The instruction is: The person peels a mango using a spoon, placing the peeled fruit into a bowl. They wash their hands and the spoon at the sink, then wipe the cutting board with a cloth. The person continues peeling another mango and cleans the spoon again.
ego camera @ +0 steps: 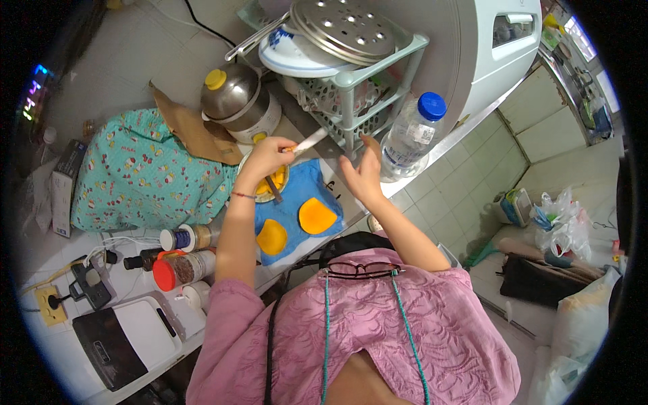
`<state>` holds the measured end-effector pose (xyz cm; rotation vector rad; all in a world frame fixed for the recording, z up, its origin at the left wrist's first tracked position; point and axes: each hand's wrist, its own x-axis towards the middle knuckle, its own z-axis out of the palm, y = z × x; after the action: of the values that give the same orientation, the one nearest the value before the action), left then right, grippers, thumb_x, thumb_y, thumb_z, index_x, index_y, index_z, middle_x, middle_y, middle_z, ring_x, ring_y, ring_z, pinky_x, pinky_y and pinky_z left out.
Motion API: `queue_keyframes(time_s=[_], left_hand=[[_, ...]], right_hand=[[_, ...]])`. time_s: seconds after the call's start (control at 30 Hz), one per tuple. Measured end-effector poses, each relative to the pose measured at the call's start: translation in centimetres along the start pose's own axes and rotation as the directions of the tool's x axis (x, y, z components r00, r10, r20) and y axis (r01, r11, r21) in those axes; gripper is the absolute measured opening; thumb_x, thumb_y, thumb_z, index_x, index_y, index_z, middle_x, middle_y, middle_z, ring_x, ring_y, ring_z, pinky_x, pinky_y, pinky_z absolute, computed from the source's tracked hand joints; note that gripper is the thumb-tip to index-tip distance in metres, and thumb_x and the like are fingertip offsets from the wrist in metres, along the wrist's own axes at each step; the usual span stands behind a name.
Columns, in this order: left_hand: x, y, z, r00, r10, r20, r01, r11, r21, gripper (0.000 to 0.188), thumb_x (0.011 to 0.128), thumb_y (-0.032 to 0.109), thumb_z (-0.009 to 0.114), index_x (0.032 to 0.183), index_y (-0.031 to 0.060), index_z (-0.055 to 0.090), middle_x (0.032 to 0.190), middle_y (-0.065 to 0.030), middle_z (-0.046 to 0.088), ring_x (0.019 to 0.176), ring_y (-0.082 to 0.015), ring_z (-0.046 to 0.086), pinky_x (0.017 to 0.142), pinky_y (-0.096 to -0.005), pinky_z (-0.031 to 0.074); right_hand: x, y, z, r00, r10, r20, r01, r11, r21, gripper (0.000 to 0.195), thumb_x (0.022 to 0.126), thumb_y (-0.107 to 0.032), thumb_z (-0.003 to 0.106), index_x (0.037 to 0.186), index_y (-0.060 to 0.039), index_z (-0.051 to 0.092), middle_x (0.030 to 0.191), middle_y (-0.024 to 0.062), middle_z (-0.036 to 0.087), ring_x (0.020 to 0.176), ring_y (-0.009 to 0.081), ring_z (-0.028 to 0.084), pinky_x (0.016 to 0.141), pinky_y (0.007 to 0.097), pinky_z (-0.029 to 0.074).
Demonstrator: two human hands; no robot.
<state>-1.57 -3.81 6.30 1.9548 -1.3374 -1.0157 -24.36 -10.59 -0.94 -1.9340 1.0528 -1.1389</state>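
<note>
My left hand [269, 158] is over a bowl [289, 188] of cut yellow fruit [264, 188]. Its fingers pinch a narrow whitish strip [311, 141] with orange at the near end; I cannot tell what it is. A dark flat utensil [274, 189] lies across the bowl, its other end hidden by the hand. Nothing is in my right hand [365, 174], which hangs with fingers apart just left of a large clear plastic bottle [411, 139] with a blue cap. Two orange fruit pieces, one rounded [272, 237] and one broader [317, 216], rest on a blue cloth [298, 243].
A green plastic rack [346, 83] bears a blue-and-white dish [304, 58] and a perforated metal steamer plate [344, 28]. Left of it stand a metal-lidded cooker [238, 104], cardboard [195, 124] and a patterned green cloth [147, 177]. Lidded jars [182, 271] crowd the counter's left part.
</note>
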Motion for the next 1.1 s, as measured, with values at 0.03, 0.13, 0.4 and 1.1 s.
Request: queue_keyframes(time_s=[0.03, 0.13, 0.4, 1.1], left_hand=[[-0.9, -0.1, 0.2, 0.999, 0.031, -0.033, -0.034, 0.994, -0.108, 0.027, 0.078, 0.012, 0.058, 0.100, -0.0022, 0.066, 0.076, -0.0037, 0.064, 0.065, -0.0089, 0.056, 0.058, -0.0226, 0.043], [-3.9, -0.7, 1.2, 0.999, -0.021, -0.047, -0.004, 0.878, -0.479, 0.024, 0.088, 0.010, 0.054, 0.105, -0.0040, 0.063, 0.084, -0.0012, 0.064, 0.071, -0.0080, 0.058, 0.061, -0.0208, 0.045], [-10.0, -1.9, 6.5, 0.999, -0.025, -0.048, -0.041, 0.240, -0.970, 0.033, 0.093, 0.016, 0.041, 0.121, -0.0007, 0.048, 0.107, -0.0122, 0.062, 0.090, -0.0201, 0.063, 0.081, -0.0351, 0.050], [-13.6, -2.7, 7.7, 0.985, -0.159, -0.071, -0.007, 0.369, -0.930, 0.035, 0.093, 0.018, 0.041, 0.123, 0.0017, 0.048, 0.104, -0.0122, 0.064, 0.088, -0.0203, 0.064, 0.074, -0.0308, 0.048]], right_hand=[[-1.2, 0.4, -0.4, 0.998, -0.057, -0.028, 0.056, 0.998, -0.037, 0.050, 0.076, -0.015, 0.061, 0.118, 0.0056, 0.043, 0.107, 0.0231, 0.049, 0.098, 0.0349, 0.048, 0.085, 0.0399, 0.040], [-2.9, 2.2, -0.5, 0.971, 0.076, 0.227, -0.032, 0.981, -0.189, 0.049, 0.074, -0.007, 0.057, 0.116, 0.0126, 0.041, 0.120, 0.0360, 0.042, 0.114, 0.0462, 0.043, 0.094, 0.0466, 0.038], [-0.4, 6.1, 3.2, 0.933, 0.196, 0.301, -0.035, 0.884, -0.467, 0.038, 0.074, -0.001, 0.050, 0.108, 0.0142, 0.044, 0.122, 0.0410, 0.038, 0.126, 0.0506, 0.029, 0.100, 0.0497, 0.036], [-4.2, 4.0, 0.4, 0.925, 0.203, 0.321, 0.048, 0.775, -0.630, 0.012, 0.080, -0.009, 0.049, 0.090, -0.0021, 0.051, 0.095, 0.0189, 0.059, 0.081, 0.0382, 0.061, 0.066, 0.0455, 0.049]])
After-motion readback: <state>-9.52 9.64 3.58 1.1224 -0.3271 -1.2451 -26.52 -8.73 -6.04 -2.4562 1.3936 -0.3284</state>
